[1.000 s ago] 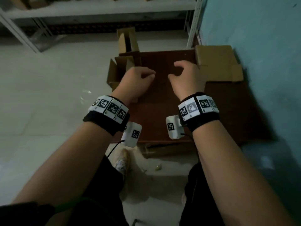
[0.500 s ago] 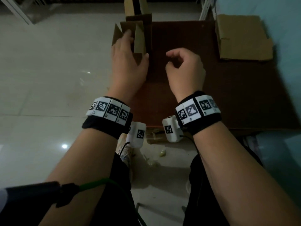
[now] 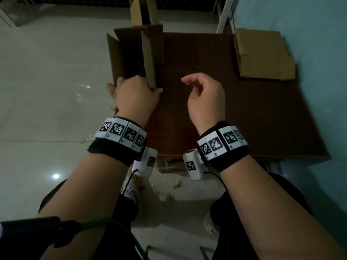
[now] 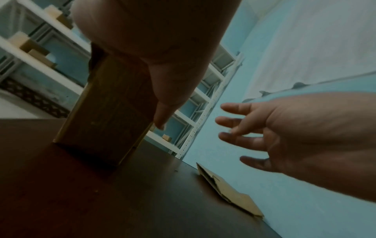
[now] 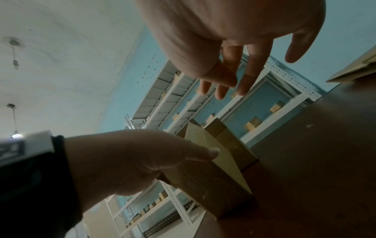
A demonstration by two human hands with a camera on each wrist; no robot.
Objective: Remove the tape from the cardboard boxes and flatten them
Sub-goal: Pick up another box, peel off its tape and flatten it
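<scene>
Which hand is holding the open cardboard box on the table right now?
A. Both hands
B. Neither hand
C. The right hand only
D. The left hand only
D: the left hand grips the near end of the open cardboard box, while the right hand hangs loosely curled above the table, holding nothing.

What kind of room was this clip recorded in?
Probably a storeroom or small warehouse: white metal shelving holding small cardboard boxes lines a blue wall, the floor is pale tile, and the left hand grips an open cardboard box on a low brown table.
</scene>
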